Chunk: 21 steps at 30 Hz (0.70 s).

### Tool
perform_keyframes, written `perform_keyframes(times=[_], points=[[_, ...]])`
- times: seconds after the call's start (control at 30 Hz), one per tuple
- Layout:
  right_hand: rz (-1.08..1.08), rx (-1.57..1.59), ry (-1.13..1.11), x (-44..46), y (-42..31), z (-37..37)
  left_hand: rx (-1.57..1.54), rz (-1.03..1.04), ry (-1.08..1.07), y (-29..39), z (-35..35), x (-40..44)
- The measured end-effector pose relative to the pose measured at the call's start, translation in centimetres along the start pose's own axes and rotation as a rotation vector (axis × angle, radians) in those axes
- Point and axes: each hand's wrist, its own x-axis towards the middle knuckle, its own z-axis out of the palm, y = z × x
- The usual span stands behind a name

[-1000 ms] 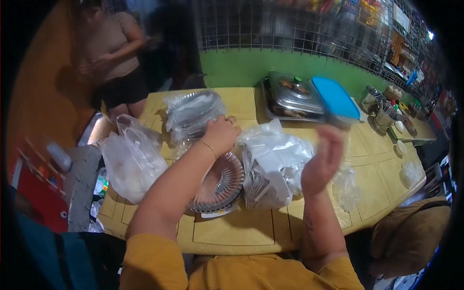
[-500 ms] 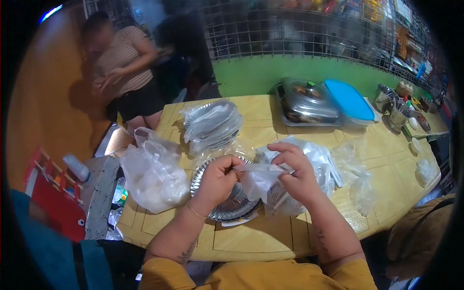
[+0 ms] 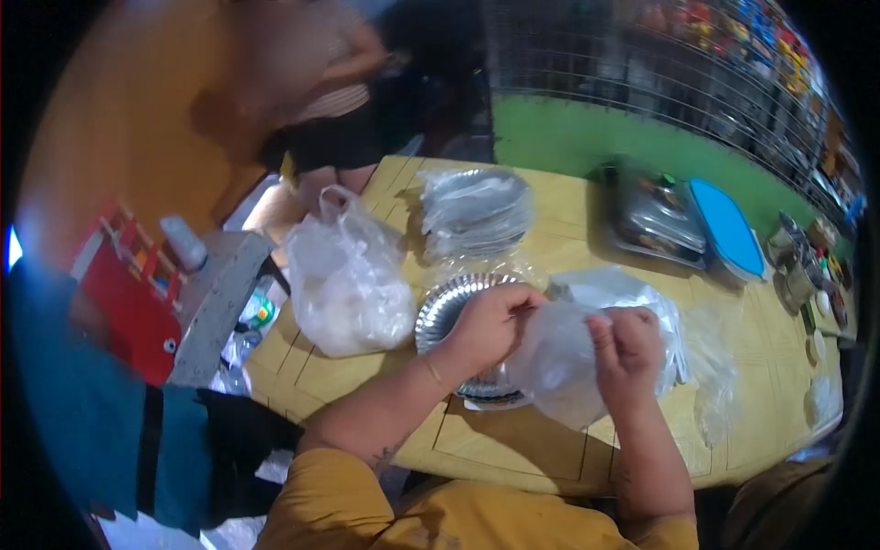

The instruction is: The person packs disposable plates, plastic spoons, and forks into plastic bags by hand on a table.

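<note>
Both my hands hold a thin clear plastic bag (image 3: 561, 367), spread between them over the table. My left hand (image 3: 495, 325) is closed on its left edge, above a round silver foil plate (image 3: 445, 312). My right hand (image 3: 628, 353) pinches the right side of the bag, thumb up. Behind the foil plate sits a plastic-wrapped stack of plates (image 3: 477, 213). A white plastic bag with round contents (image 3: 353, 284) stands left of the foil plate. Silvery-white packaging (image 3: 623, 291) lies behind my right hand.
A lidded tray of food (image 3: 660, 215) and a blue-lidded container (image 3: 729, 229) stand at the back right. Crumpled clear plastic (image 3: 715, 385) lies on the yellow table (image 3: 513, 449). A person (image 3: 335, 110) stands behind the table's left corner. Metal cups with utensils (image 3: 797, 284) are far right.
The bag between my hands has opened out wider and puffed up. My right hand has turned thumb-up. The view has swung left, so the table's things appear farther right.
</note>
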Motion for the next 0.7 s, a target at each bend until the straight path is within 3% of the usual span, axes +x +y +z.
perform_keyframes(times=[0.07, 0.13, 0.23, 0.33, 0.47, 0.5, 0.6, 0.7], points=[[0.028, 0.001, 0.072, -0.3, 0.8, 0.3, 0.105, 0.018, 0.001, 0.2, -0.1, -0.1], [0.045, 0.035, 0.097, -0.5, 1.5, 0.5, 0.287, 0.251, 0.022, -0.3, -0.1, -0.2], [0.105, 0.064, 0.063, -0.5, 1.1, 0.5, 0.211, 0.040, -0.019, 1.6, -1.0, -0.5], [0.137, 0.081, 0.068, -0.3, 1.9, 1.2, 0.324, 0.001, 0.089, 1.3, -2.5, -0.3], [-0.347, -0.346, 0.324, 0.2, 0.0, 1.5, 0.124, 0.048, 0.159, -0.3, -3.2, 0.0], [-0.385, -0.189, 0.332, -0.3, -0.4, 1.5, 0.095, 0.042, 0.152, -0.3, -3.1, 0.0], [-0.511, 0.193, -0.006, -1.6, -1.9, 1.4, -0.031, -0.061, 0.088, 1.0, -1.8, -0.4], [-0.360, 0.111, -0.166, -2.0, -3.6, 1.9, -0.249, -0.069, -0.031, 0.8, -0.3, -1.2]])
